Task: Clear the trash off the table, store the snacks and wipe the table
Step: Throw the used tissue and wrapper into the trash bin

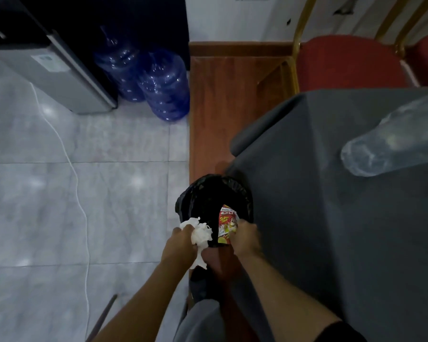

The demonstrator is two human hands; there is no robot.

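A black-lined trash bin (pixel 203 191) stands on the floor beside the corner of the table, which is draped in a grey cloth (pixel 344 218). My left hand (pixel 178 245) grips crumpled white tissue (pixel 200 234) at the bin's near rim. My right hand (pixel 246 236) holds a red and yellow snack wrapper (pixel 227 224) over the bin's opening. A clear plastic bottle (pixel 391 141) lies on its side on the table at the right.
Two blue water jugs (pixel 156 80) and a grey water dispenser (pixel 55 70) stand on the tiled floor at the back left, with a white cord (pixel 77 183) trailing forward. Red chairs with gold frames (pixel 344 62) sit behind the table. A wooden strip (pixel 215 107) runs along the floor.
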